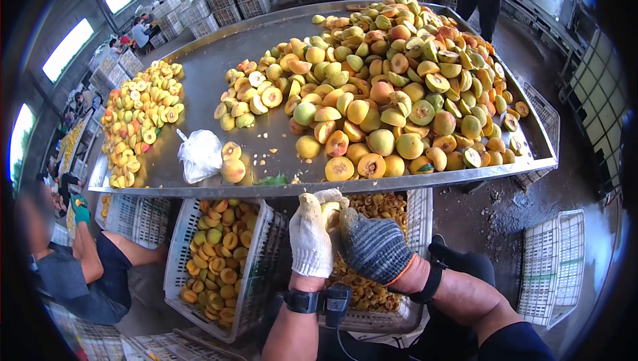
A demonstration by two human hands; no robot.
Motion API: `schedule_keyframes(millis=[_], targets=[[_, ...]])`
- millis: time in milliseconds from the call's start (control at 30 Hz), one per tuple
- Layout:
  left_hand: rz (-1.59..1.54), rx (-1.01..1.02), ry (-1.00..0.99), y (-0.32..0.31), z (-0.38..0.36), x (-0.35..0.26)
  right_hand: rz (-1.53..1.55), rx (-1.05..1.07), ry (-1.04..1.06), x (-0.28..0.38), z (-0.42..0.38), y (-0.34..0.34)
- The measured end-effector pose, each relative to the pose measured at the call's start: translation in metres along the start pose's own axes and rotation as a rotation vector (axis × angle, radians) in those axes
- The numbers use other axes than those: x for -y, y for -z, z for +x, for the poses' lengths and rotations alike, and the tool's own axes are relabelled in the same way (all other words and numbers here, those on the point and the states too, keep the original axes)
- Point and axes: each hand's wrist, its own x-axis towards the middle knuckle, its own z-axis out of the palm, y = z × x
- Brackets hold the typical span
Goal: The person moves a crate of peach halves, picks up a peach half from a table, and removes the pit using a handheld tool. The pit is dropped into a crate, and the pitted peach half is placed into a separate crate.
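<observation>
My left hand (311, 241), in a white knit glove, is closed around a yellow peach half (330, 213) just off the table's near edge. Pressed close against that fruit is my right hand (375, 244) in a dark grey glove, its fingers curled. Whatever the right fingers hold is hidden. Beneath both hands stands a crate (419, 228) of small brownish-orange pieces. A large heap of cut peaches (399, 88) covers the right side of the metal table (206, 82), and a smaller pile (143, 115) lies at its left end.
A white plastic bag (200, 155) sits near the table's front edge. Left of my legs stands a crate (256, 281) of peach halves. A co-worker with a green glove (81, 209) sits at left. Another crate (551, 268) rests on the floor at right.
</observation>
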Motion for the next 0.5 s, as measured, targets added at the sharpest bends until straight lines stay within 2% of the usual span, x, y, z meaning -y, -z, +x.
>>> schedule_keyframes(millis=[67,133,167,200,233,300,333,400,467,500], targets=[[0.074,-0.007,-0.029,0.000,-0.001,-0.002,0.000,0.022,0.008,0.000,0.001,0.003],[0.291,0.037,-0.198,0.002,0.000,0.003,0.157,0.141,-0.018,-0.002,0.003,0.008],[0.290,0.038,-0.196,0.002,-0.003,0.003,0.281,0.237,0.079,-0.023,0.004,-0.008],[0.372,0.103,-0.295,0.001,-0.005,0.003,0.281,0.235,0.076,-0.027,0.003,-0.004],[0.455,0.172,-0.396,0.001,-0.006,0.002,0.411,0.299,0.051,-0.030,0.002,0.000],[0.427,0.182,-0.330,0.003,-0.004,-0.001,0.618,0.385,0.023,-0.029,0.003,0.000],[0.395,0.183,-0.269,0.003,-0.003,-0.002,0.614,0.389,0.028,-0.028,0.004,0.002],[0.315,0.150,-0.208,-0.001,-0.002,-0.001,0.709,0.362,-0.197,-0.021,0.006,0.010],[0.097,0.119,-0.155,-0.001,0.002,0.009,0.627,0.320,-0.183,-0.023,0.005,0.011],[0.083,0.154,-0.122,0.000,0.003,0.011,0.578,0.330,-0.187,-0.025,0.004,0.013]])
